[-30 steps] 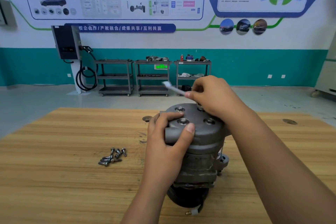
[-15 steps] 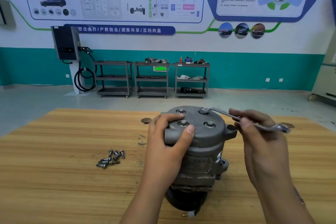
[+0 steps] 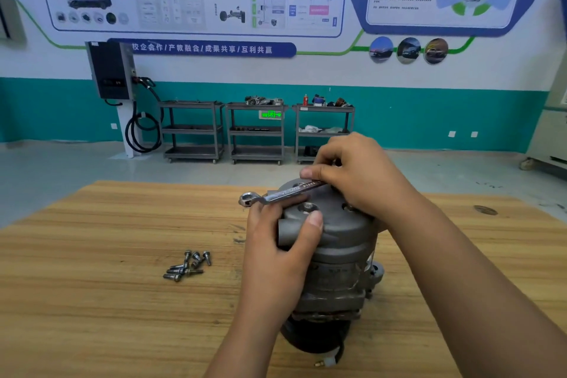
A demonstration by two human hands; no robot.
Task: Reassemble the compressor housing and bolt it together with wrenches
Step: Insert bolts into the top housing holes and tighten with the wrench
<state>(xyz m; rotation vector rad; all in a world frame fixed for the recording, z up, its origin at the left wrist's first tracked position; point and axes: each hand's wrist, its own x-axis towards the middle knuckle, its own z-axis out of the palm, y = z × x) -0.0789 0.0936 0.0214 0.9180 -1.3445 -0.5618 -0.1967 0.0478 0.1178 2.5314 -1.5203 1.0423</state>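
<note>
Tabletop (image 3: 92, 301) of wood carried everything. Three shelf carts (image 3: 257, 132) at back wall held misc parts on the top shelves of two. Compressor housing (image 3: 343, 242) stood upright mid-tabletop, dark end down. L hand (image 3: 276, 255) gripped its upper left side, fingers wrapped behind, thumb on cover edge. R hand (image 3: 359, 175) sat over housing top, fingers & thumb curled on wrench (image 3: 285, 193) shank; free ring end poked left, just above L fingers. Loose bolts (image 3: 187, 265) lay piled left of housing, apart from both hands.

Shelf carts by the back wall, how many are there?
3, in a row against the teal wall: the left cart, the middle cart, and the right cart, partly behind the right hand.
</note>
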